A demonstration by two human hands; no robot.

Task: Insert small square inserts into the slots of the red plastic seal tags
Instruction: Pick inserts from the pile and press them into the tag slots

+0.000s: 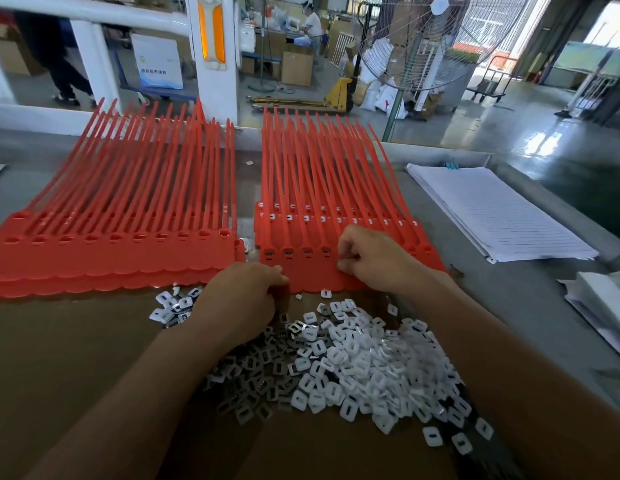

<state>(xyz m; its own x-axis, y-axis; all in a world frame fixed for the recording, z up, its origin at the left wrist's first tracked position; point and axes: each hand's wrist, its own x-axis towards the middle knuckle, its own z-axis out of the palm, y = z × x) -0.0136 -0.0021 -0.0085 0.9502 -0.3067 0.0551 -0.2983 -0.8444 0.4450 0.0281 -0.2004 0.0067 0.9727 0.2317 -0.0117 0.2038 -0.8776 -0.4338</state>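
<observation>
Head view: right hand (367, 254) curled tight over a slot on the right-hand stack of red seal tags (312, 275), left hand (246, 296) curled at that stack's near edge, just above the loose pile of inserts (353, 362); cannot tell what either holds, fingertips hidden. Probably light, stiff, slick little squares, easily scattered, best pinched by two opposite edges and pressed flat; tag heads rigid, tails bendy. Four near slots seemingly filled, the rest covered by the right hand or too small to read; left-hand tag stack (111, 258) apparently unfilled.
</observation>
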